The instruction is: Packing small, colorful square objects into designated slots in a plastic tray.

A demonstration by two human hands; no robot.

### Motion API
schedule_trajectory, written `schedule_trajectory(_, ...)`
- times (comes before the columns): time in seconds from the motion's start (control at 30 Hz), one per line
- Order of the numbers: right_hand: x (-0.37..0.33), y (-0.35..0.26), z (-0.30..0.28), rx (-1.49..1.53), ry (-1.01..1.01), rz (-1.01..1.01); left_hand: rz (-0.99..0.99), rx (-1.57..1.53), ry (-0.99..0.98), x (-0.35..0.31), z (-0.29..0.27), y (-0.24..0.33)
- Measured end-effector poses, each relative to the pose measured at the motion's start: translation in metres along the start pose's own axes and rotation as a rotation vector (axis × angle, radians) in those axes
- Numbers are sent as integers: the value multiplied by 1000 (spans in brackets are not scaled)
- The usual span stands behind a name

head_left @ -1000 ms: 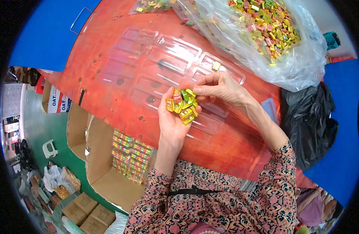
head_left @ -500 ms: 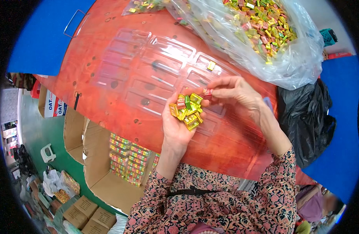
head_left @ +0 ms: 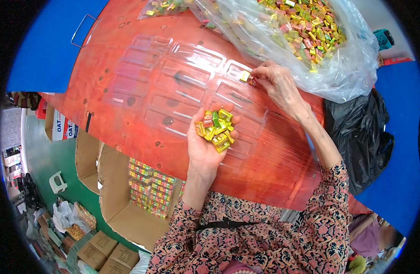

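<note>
Red worktop [head_left: 283, 160], in the head view, carried a clear compartmented tray [head_left: 185, 77]. Above it the left hand [head_left: 203, 148], unclenched and palm up, cradled wrapped pieces [head_left: 217, 129]; farther right, the right hand [head_left: 279, 86] pinched a red piece [head_left: 252, 81] near a yellow piece [head_left: 244, 76].

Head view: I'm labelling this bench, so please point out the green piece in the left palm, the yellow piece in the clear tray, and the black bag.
Green piece [head_left: 215, 119]: head view, on its upper face.
Yellow piece [head_left: 244, 76]: head view, on its top face.
Black bag [head_left: 356, 139]: head view, on its crumpled middle.
</note>
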State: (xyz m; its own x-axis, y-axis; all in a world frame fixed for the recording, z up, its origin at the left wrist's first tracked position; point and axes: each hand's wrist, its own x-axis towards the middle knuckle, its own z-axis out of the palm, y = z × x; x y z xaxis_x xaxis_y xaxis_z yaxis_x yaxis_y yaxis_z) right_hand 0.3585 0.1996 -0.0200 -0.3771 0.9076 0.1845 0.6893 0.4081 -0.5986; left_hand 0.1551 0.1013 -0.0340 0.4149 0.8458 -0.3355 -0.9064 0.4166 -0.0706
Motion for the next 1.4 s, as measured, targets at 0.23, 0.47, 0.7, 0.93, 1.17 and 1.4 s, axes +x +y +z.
schedule_trajectory(0.23,3,-1,13,-94,88,-30,1,-15,19,2,-5,5)
schedule_trajectory(0.47,0,-2,27,-169,143,-136,-17,-12,-11,3,-7,10)
schedule_trajectory(0.7,-1,-7,28,-233,57,-122,47,84,23,-3,-2,23)
schedule_trajectory(0.93,0,-5,30,-294,-19,-146,20,47,-13,-5,-6,28)
schedule_trajectory(1.17,-4,-15,20,-570,-88,-303,-2,43,-46,-5,-9,30)
schedule_trajectory(1.4,-7,-17,19,-249,16,-336,-51,41,-51,-1,-2,25)
